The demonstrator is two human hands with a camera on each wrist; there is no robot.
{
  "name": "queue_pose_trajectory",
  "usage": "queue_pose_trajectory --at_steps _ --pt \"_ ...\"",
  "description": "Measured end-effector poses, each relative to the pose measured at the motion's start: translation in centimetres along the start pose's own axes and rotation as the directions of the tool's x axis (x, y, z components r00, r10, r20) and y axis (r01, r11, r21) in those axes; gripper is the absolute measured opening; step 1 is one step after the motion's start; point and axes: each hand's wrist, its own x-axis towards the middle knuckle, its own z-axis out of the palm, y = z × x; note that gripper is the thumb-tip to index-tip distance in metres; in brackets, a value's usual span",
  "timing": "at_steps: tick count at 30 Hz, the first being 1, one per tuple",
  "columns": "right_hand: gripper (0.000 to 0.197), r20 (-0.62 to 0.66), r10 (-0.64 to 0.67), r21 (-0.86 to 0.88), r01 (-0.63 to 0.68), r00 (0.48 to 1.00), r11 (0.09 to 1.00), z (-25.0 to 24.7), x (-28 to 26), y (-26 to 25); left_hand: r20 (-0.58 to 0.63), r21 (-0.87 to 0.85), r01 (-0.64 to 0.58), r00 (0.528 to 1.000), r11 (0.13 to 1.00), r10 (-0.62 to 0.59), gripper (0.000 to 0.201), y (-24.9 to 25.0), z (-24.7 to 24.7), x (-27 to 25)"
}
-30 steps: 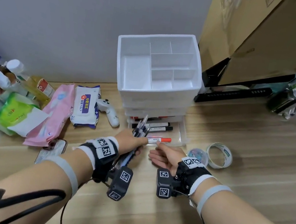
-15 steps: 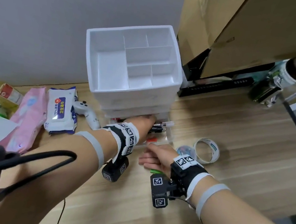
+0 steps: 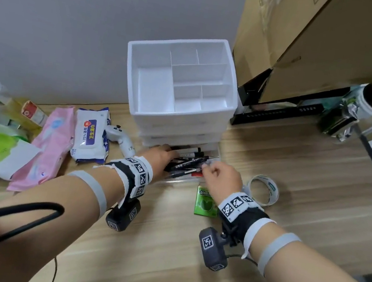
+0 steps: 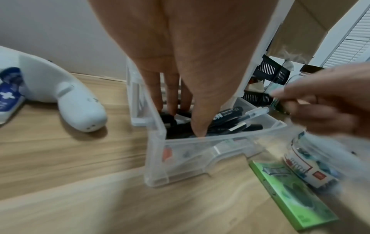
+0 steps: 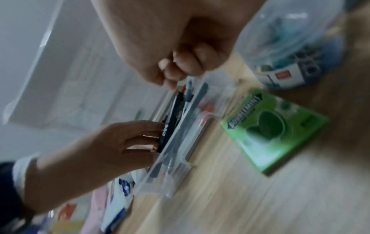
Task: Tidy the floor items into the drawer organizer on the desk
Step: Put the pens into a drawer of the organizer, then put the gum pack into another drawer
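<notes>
1. The pens (image 3: 187,163) are lying in the clear bottom drawer (image 4: 200,152) of the white organizer (image 3: 181,86), pulled open.
2. The left hand (image 3: 160,157) is pressing straight fingers (image 4: 170,95) onto the pens.
3. The right hand (image 3: 222,174) is curling over the drawer's right end; whether it is pinching anything, I cannot tell.
4. A green gum pack (image 3: 205,202) is lying on the wooden counter (image 3: 317,198) just beside the right fingers; a tape roll (image 3: 263,189) is sitting farther right.

My wrists carry white marker-printed bands (image 3: 138,175) over black straps, black tagged camera modules (image 3: 213,248) beneath, grey forearm bands (image 3: 90,186).

Place: home or office desk | shown by: wooden desk (image 3: 274,159), white drawer organizer (image 3: 181,86) at its back edge, cardboard boxes (image 3: 306,33), wipes pack (image 3: 89,135)
</notes>
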Motion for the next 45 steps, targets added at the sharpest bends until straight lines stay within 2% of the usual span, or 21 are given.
queue_pose_trajectory --at_steps 1,2,4,7,10,12,14,16,19,22,23,25,27,29,30,31,33,35,40,43,45 --pt "0.017 -0.069 -0.079 -0.047 0.076 0.995 0.996 -0.3 0.0 -0.2 -0.002 0.024 -0.001 1.000 1.000 0.001 0.064 -0.3 0.1 -0.2" --pt "0.009 -0.070 -0.142 -0.123 0.133 0.987 0.983 -0.5 0.3 -0.3 -0.007 0.041 -0.001 1.000 0.999 0.001 0.064 -0.5 0.2 -0.3" --pt "0.029 0.078 -0.163 -0.319 0.180 0.983 0.931 -0.1 1.0 -0.3 -0.031 0.060 -0.002 1.000 0.998 0.004 0.062 -0.6 0.5 -0.4" --pt "0.030 0.239 -0.110 -0.492 0.218 0.965 0.843 0.8 2.2 -0.6 -0.094 0.022 -0.018 0.995 1.000 0.020 0.058 -0.1 1.0 -0.3" --pt "0.037 0.262 -0.119 -0.393 0.218 0.958 0.893 1.4 2.8 -1.1 -0.146 -0.098 -0.039 0.989 0.994 0.025 0.052 0.1 1.6 -0.4" --pt "0.039 0.168 -0.171 -0.327 0.219 0.971 0.919 1.1 2.6 -1.1 -0.176 -0.135 -0.041 0.984 0.990 0.017 0.051 -0.1 1.9 -0.9" --pt "0.026 0.055 -0.240 -0.331 0.244 0.969 0.911 0.7 1.8 -0.7 -0.208 -0.114 -0.059 0.978 0.992 0.035 0.053 -0.6 2.1 -1.6" --pt "0.009 0.040 -0.172 -0.275 0.176 0.984 0.945 0.2 0.9 -0.3 -0.219 -0.055 -0.040 0.975 0.998 0.027 0.061 -0.9 2.0 -2.7" --pt "0.036 0.228 0.033 -0.232 0.022 0.973 0.972 0.7 0.3 0.7 -0.200 0.011 0.011 0.980 1.000 -0.008 0.077 -1.1 2.0 -3.7" --pt "0.026 0.413 0.124 0.062 -0.163 0.902 0.985 1.8 -0.1 0.9 -0.258 -0.037 0.080 0.962 0.996 -0.087 0.075 -1.5 2.1 -3.9" --pt "0.021 0.452 0.180 0.224 -0.306 0.874 0.925 2.0 -0.3 0.7 -0.292 -0.142 0.105 0.946 0.984 -0.143 0.076 -1.7 2.1 -3.9" --pt "0.018 0.558 0.261 0.508 -0.573 0.788 0.644 2.1 -0.6 0.1 -0.344 -0.378 0.138 0.897 0.916 -0.277 0.075 -1.9 2.0 -4.0" --pt "0.023 0.641 0.231 0.632 -0.674 0.732 0.382 2.3 -0.8 -0.2 -0.362 -0.553 0.180 0.827 0.813 -0.430 0.064 -1.9 1.4 -3.8" --pt "0.027 0.669 0.192 0.661 -0.692 0.718 0.289 2.6 -0.7 -0.3 -0.339 -0.736 0.173 0.743 0.655 -0.577 0.059 -2.3 0.3 -3.3" --pt "0.027 0.676 0.185 0.666 -0.698 0.714 0.263 2.7 -0.7 -0.3 -0.314 -0.817 0.125 0.722 0.564 -0.616 0.065 -2.7 -0.3 -3.0" --pt "0.026 0.684 0.181 0.668 -0.706 0.707 0.235 2.8 -0.7 -0.3 -0.296 -0.876 0.053 0.726 0.479 -0.621 0.075 -3.1 -0.9 -2.6" --pt "0.026 0.685 0.186 0.682 -0.710 0.704 0.176 3.0 -0.5 -0.4 -0.256 -0.931 -0.040 0.781 0.364 -0.570 0.088 -4.2 -2.2 -2.2" --pt "0.024 0.677 0.181 0.704 -0.699 0.714 0.124 3.3 -0.2 -0.5 -0.231 -0.927 -0.032 0.832 0.373 -0.505 0.079 -4.8 -3.4 -2.2" --pt "0.038 0.669 0.156 0.727 -0.683 0.727 0.070 4.3 1.6 -0.9 -0.317 -0.820 -0.042 0.864 0.571 -0.392 0.072 -5.9 -4.6 -2.4" --pt "0.037 0.648 0.185 0.743 -0.667 0.739 0.060 4.6 3.1 -1.7 -0.301 -0.810 -0.037 0.883 0.585 -0.360 0.066 -5.9 -5.0 -2.4" --pt "0.037 0.625 0.215 0.751 -0.653 0.751 0.096 4.9 4.2 -2.6 -0.285 -0.794 -0.015 0.892 0.608 -0.350 0.061 -6.0 -5.1 -2.4"
